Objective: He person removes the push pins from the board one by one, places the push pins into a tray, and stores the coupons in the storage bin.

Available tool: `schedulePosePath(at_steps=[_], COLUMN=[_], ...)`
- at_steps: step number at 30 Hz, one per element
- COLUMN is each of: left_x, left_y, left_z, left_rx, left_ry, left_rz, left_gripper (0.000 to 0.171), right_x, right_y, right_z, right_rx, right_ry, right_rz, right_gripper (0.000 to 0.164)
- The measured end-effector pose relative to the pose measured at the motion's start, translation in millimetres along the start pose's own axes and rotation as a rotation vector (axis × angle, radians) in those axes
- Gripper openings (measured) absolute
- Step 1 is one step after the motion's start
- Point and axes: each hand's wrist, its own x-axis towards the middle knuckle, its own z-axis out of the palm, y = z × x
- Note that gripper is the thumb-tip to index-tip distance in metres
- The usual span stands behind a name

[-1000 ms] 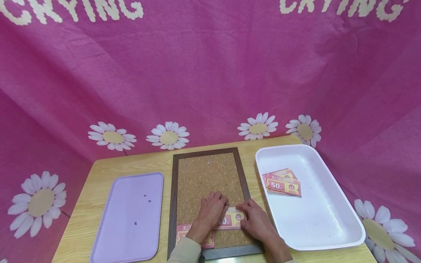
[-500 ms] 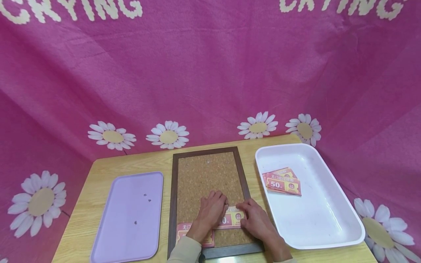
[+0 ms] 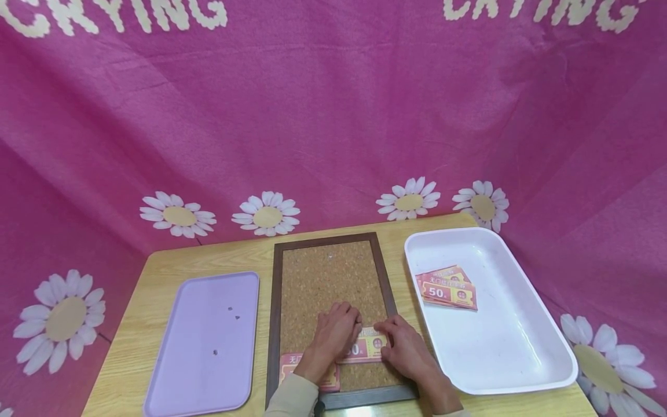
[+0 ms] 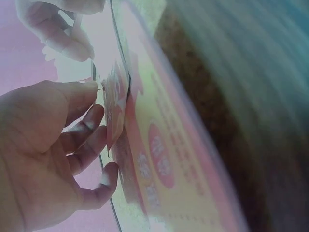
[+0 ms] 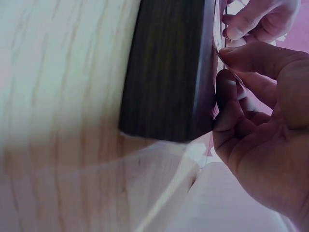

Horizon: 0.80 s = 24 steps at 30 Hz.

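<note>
A cork board [image 3: 333, 289] in a dark wooden frame lies on the table. My left hand [image 3: 337, 333] is over its lower middle, at the top edge of a pink and yellow coupon [image 3: 371, 349]. In the left wrist view, the thumb and a fingertip pinch a small pin [image 4: 100, 89], mostly hidden, against this coupon. The right hand [image 3: 409, 350] pinches the coupon's right end; the right wrist view shows its thumb [image 5: 241, 55] on the paper edge. Another coupon [image 3: 292, 364] lies at the board's lower left, partly covered by my left wrist.
Left of the board, a lilac tray [image 3: 203, 382] bears several tiny pins [image 3: 230, 309]. To the right stands a white basin [image 3: 505, 347] with a fanned stack of coupons [image 3: 447, 292] at its left wall. Small clear pins [image 3: 330, 256] show near the board's top. A pink curtain hangs behind.
Hands and coupon keep almost the same place. The coupon's printed number shows slightly more beside my left hand.
</note>
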Motion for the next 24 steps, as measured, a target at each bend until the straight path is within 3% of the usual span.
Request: schedulePosePath(at_steps=[17, 24], left_x=[-2.7, -6.7], left_y=[5.3, 5.0], left_z=[-18.1, -25.5], left_rx=[0.024, 0.063], left_ry=[-0.089, -0.083], left_rz=[-0.021, -0.009], left_gripper=[0.008, 0.013], right_x=[-0.3, -1.8], right_y=[-3.7, -7.9], right_z=[-6.3, -9.6], right_rx=[0.015, 0.013], right_ry=[-0.012, 0.012], right_rz=[0.014, -0.006], right_gripper=[0.043, 0.042])
